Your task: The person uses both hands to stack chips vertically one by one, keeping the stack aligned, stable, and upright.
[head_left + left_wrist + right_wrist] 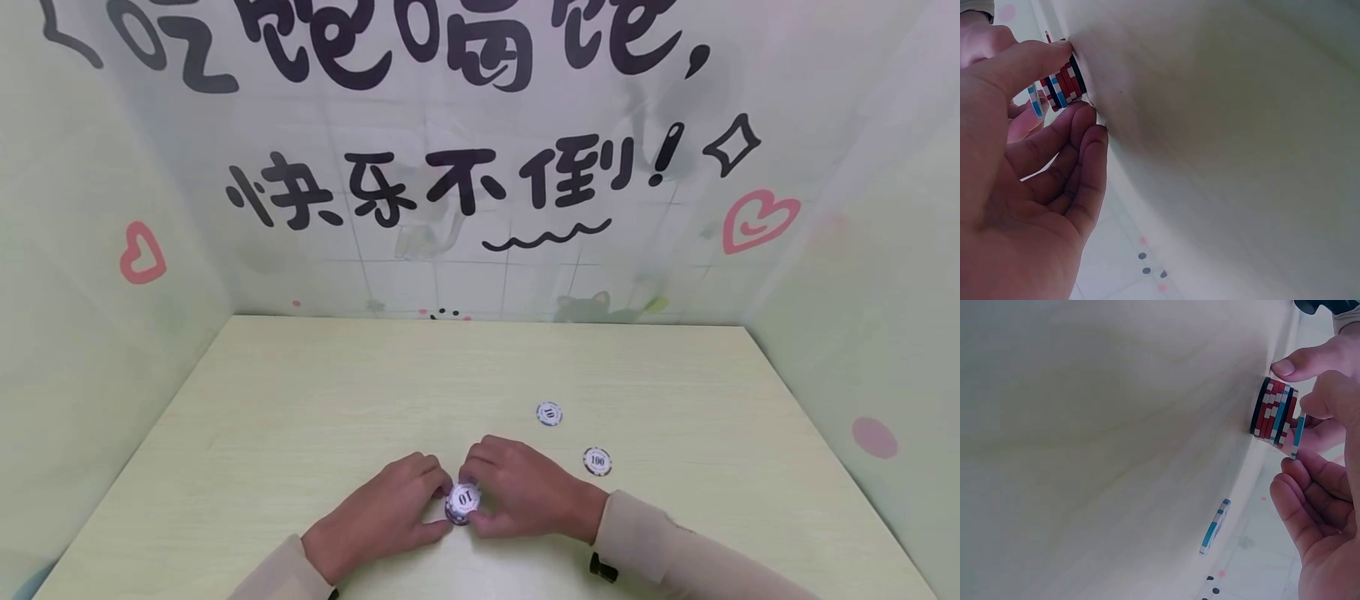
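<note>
A short stack of poker chips (1274,412), with red, black, blue and white edges, stands on the table. My left hand (401,504) holds the stack from the left, thumb on one side and fingertips on the other. Between the thumb and fingers of my right hand (528,487) is a blue-and-white poker chip (465,498) marked 10. In the right wrist view this chip sits slightly tilted just over the top of the stack, which it mostly covers from above in the head view.
Two loose chips lie flat on the pale wooden table (315,392), right of the stack: one marked 10 (549,413) farther back and one marked 100 (597,461) nearer. A printed cloth wall (420,283) rises behind the table, with more cloth at both sides.
</note>
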Demonstrator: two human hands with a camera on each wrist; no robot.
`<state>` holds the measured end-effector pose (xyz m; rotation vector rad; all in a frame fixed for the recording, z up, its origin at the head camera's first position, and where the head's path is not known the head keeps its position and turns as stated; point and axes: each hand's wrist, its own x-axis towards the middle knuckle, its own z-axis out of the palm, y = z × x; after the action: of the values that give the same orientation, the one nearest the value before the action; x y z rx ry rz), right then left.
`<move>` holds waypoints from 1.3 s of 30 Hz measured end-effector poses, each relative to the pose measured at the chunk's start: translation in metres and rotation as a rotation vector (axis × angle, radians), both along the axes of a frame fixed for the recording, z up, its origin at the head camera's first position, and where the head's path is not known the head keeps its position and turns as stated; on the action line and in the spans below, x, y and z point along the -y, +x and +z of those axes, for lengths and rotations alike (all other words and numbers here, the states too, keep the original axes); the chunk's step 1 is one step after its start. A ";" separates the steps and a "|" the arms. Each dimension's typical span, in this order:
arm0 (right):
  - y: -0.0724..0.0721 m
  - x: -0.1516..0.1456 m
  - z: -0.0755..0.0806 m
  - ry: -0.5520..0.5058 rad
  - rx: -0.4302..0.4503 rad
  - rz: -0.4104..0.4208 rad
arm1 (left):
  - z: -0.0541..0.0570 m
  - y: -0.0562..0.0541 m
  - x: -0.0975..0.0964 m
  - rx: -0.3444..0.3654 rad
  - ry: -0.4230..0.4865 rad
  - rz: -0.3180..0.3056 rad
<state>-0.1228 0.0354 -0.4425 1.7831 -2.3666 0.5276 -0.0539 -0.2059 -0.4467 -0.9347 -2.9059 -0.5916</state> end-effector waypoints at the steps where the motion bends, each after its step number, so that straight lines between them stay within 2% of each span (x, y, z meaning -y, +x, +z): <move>1: 0.000 0.000 -0.001 0.000 -0.006 0.001 | 0.000 0.000 0.000 -0.003 0.000 -0.001; 12: 0.000 0.001 -0.006 -0.028 -0.044 0.021 | 0.002 0.000 -0.001 -0.001 0.001 0.000; 23: -0.001 -0.001 -0.006 -0.013 0.006 0.005 | 0.001 0.000 -0.001 -0.006 0.000 0.003; 30: -0.009 -0.010 -0.001 0.005 0.067 -0.076 | 0.001 -0.001 0.000 0.010 -0.002 0.006; 39: -0.025 -0.021 0.005 0.073 0.026 -0.184 | 0.003 0.000 -0.002 0.011 -0.024 0.016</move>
<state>-0.1481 0.0561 -0.4375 1.5722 -2.5651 0.4470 -0.0538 -0.2043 -0.4436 -0.9121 -2.9342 -0.5646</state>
